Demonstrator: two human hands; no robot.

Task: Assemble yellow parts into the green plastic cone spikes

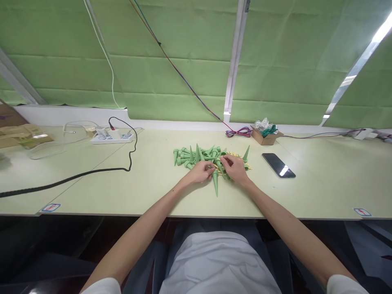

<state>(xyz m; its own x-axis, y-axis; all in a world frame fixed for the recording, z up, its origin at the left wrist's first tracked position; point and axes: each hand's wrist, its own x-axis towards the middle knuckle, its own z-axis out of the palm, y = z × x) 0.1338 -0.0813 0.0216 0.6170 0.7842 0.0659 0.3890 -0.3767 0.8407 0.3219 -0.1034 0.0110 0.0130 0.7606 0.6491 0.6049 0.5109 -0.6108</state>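
Observation:
A pile of green, cone-shaped plastic spikes (197,154) with cap-like ends lies on the table, with small yellow pieces (234,154) among them on the right. My left hand (200,171) is at the pile's near edge, its thumb and fingers pinched together. What sits between those fingertips is too small to make out. Just beside them one green spike (216,184) points toward me. My right hand (235,168) reaches over the pile's right part, also in a pinch, its fingertips close to a spike's end. Whatever it grips is hidden.
A black phone (278,165) lies to the right. Behind it stands a small cardboard box (266,139) with clear and green plastic, beside coiled wires (239,132). At left are a white power strip (112,138), a black cable (88,173) and brown packaging (21,135).

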